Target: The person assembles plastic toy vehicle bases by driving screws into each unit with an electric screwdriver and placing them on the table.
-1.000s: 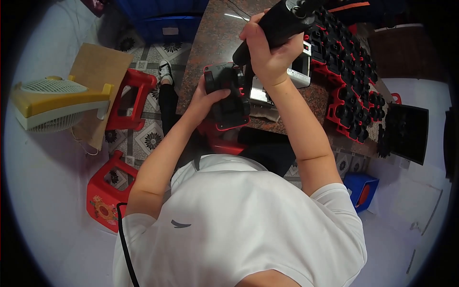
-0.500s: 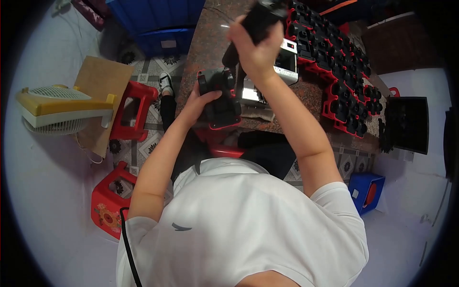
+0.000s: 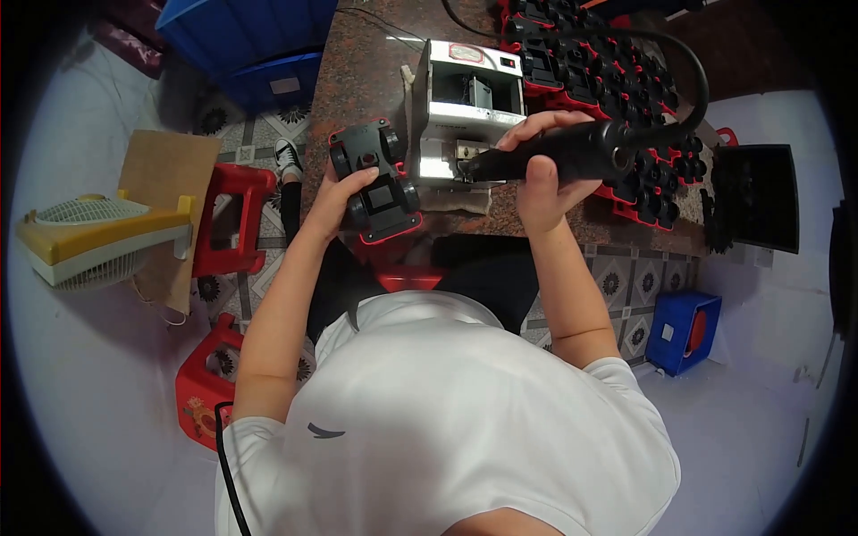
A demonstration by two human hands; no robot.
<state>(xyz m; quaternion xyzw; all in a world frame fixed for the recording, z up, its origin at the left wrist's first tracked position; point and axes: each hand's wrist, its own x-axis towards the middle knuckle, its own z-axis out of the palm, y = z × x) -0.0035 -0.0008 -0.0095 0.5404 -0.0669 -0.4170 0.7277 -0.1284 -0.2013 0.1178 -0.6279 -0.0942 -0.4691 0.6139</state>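
— The fingers (image 3: 357, 181) of the left hand (image 3: 332, 198) are wrapped around what?

— A toy car (image 3: 377, 179), red with a black underside and black wheels, turned belly up. The left hand clasps its left side and holds it over the near edge of the desk (image 3: 357, 71).

— And the right hand (image 3: 541, 179)?

— Closed around a black power screwdriver (image 3: 559, 152), held lying almost level, its tip pointing left toward a white box-shaped machine (image 3: 465, 112) on the desk. A thick black cable (image 3: 688, 80) loops from the tool's right end up and away to the far side.

— How close is the tip to the car?

— Near, just right of it, but apart; the tip sits in front of the machine's lower face.

— What else is around?

— Red trays of black wheels (image 3: 617, 71) on the far right of the desk, blue crates (image 3: 241, 36) at far left, a red stool (image 3: 228, 214) and a yellow and white fan (image 3: 98, 237) on the floor at left, a small blue bin (image 3: 684, 330) at right.
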